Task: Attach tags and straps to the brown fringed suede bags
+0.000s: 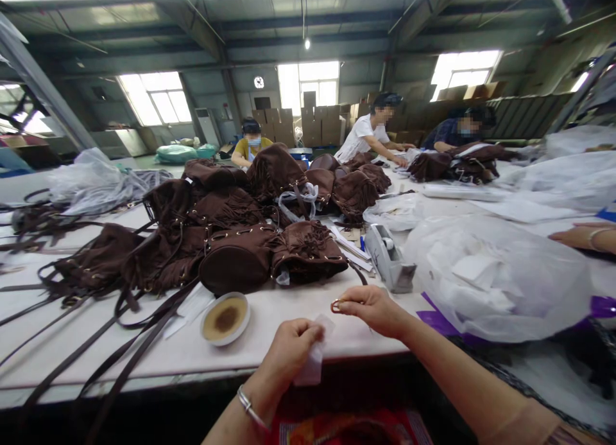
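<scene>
My left hand (pixel 293 345) is closed on a thin, whitish, see-through sheet (pixel 312 361), paper or plastic, which hangs down over the table's front edge. Just to its right, my right hand (pixel 373 309) pinches a small gold-coloured metal ring or clasp (pixel 337 305) between thumb and fingers. A dark strap (pixel 357 273) shows behind the right hand; whether it joins the metal piece I cannot tell. Left of my hands stands a shallow white dish (pixel 244 322) with yellowish stuff and a brown patch in it. Beyond lie brown fringed bags (pixel 308 249) with gold eyelets.
A grey tape dispenser (pixel 389 259) stands behind my right hand. A large clear plastic bag (pixel 500 278) of white pieces fills the right side. Long brown straps (pixel 139 349) hang over the front edge at left. Several people work across the table; another person's hand (pixel 584 235) rests at right.
</scene>
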The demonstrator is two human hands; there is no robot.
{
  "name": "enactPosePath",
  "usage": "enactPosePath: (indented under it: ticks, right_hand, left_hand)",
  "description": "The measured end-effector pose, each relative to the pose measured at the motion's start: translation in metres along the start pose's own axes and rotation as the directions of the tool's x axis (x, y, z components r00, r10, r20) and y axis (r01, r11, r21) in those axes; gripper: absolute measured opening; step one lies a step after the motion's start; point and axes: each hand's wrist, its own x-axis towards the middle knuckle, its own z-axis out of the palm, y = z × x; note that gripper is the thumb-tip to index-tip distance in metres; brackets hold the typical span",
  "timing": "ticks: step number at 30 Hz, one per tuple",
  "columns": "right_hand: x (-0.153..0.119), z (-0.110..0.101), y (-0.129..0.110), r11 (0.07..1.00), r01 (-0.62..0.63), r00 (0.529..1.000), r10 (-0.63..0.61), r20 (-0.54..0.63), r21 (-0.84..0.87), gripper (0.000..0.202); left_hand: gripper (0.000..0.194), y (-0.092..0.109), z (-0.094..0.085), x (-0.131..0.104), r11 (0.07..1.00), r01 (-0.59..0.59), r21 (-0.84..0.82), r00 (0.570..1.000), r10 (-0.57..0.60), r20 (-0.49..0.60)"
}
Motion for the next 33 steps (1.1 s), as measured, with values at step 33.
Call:
enactPosePath:
  ticks: [33]
  right_hand:
    - [-0.003, -0.003, -0.020, 0.838, 0.281, 0.959, -0.258, 0.113, -0.467, 0.022]
  left_hand:
    - [0.036, 0.012, 0.001, -0.008, 0.989, 0.018, -0.145, 0.998, -0.009, 0.059]
